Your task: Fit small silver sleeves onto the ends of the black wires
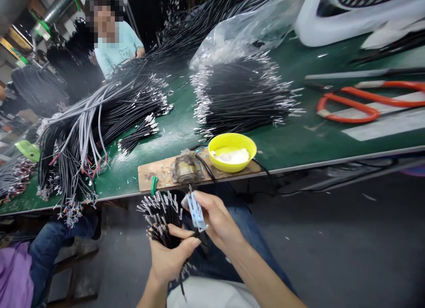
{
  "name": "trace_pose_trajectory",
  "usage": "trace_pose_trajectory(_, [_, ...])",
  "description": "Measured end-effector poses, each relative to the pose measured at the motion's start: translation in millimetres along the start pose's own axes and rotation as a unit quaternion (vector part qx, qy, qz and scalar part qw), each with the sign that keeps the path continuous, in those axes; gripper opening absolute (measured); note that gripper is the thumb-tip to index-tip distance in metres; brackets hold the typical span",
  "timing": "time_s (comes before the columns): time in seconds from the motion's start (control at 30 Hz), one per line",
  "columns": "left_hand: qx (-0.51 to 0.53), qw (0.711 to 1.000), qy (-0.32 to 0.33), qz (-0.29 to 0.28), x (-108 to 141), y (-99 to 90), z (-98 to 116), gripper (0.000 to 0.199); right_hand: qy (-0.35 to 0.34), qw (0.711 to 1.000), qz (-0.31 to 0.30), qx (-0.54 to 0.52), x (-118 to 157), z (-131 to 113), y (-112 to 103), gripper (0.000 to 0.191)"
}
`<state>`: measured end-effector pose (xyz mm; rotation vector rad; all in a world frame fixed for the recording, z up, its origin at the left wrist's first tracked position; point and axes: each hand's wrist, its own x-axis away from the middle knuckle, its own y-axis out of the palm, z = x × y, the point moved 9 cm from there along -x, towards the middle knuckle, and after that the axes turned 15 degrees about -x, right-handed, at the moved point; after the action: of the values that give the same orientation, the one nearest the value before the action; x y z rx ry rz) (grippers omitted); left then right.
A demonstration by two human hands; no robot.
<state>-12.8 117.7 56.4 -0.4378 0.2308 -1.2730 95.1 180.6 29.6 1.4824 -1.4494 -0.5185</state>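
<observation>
A thick bundle of short black cables with pale stripped ends pointing up fills my left hand. Its thumb and forefinger pinch together at the bundle's right side, where one cable seems singled out. My right hand is closed around a small light-blue tool, perhaps a wire stripper, its kind not clear. The tool's lower end is close to the left fingertips; whether it touches a cable I cannot tell. Just beyond the tool, a grimy metal device sits on a wooden board at the table edge.
A yellow bowl with white material stands on the board's right end. Stacked black cables lie behind it. Grey cables hang over the left edge. Orange-handled scissors rest at right. A co-worker is across the green table.
</observation>
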Motion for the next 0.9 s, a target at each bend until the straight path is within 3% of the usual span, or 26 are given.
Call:
trace_pose_trajectory(0.2, [0.038, 0.999, 0.003, -0.011, -1, 2.9, 5, 0.022, 0.011, 1.0, 0.008, 0.006, 0, 8, -10, 0.039])
trace_pose_trajectory(0.4, [0.076, 0.996, -0.034, -0.02, 5, 5.5, -15, 0.024, 0.02, 0.996, 0.077, -0.035, 3, 14, -40, 0.045])
trace_pose_trajectory(0.57, [0.089, 0.993, -0.068, -0.042, 13, 9.5, -35, 0.027, -0.005, 0.996, 0.076, 0.034, 15, 10, -57, 0.044])
trace_pose_trajectory(0.73, [0.093, 0.984, -0.139, -0.058, 20, 14.9, -52, 0.043, -0.085, 0.978, 0.051, 0.184, 36, -1, -66, 0.041])
trace_pose_trajectory(0.83, [0.075, 0.978, -0.177, -0.077, 26, 19.1, -58, 0.053, -0.157, 0.946, 0.031, 0.281, 51, -14, -57, 0.036])
trace_pose_trajectory(0.9, [0.063, 0.979, -0.169, -0.093, 29, 23.2, -56, 0.048, -0.223, 0.914, -0.002, 0.34, 62, -22, -42, 0.028])
